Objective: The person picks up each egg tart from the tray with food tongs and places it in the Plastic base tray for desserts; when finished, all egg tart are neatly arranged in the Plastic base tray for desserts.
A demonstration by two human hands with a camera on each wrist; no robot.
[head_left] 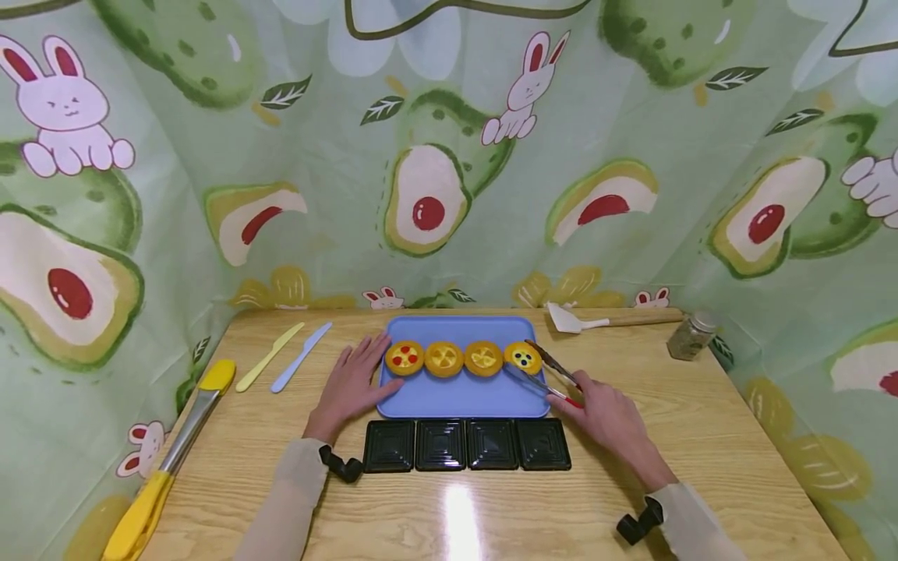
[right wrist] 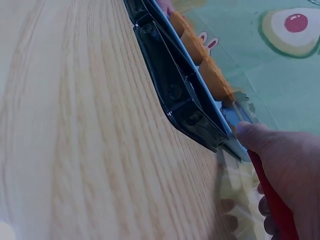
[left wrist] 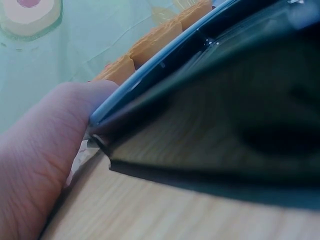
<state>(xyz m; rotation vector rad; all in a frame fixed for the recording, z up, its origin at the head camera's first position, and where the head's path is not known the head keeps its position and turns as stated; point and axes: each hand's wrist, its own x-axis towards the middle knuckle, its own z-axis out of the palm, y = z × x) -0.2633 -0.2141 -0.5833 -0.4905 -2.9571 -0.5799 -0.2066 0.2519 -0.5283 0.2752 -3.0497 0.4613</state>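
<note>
A blue tray carries a row of egg tarts: one with red pieces at the left end, plain-topped tarts in the middle, and a tart with blueberries at the right end. My left hand rests at the tray's left edge with fingers stretched out; its thumb lies at the rim. Tongs with red handles are held in my right hand. Their tips reach around both sides of the blueberry tart, which still sits in the row.
Several black square plastic trays line the blue tray's front edge. To the left lie a yellow knife, a blue knife and large yellow tongs. A white spatula and a spice jar are at the back right.
</note>
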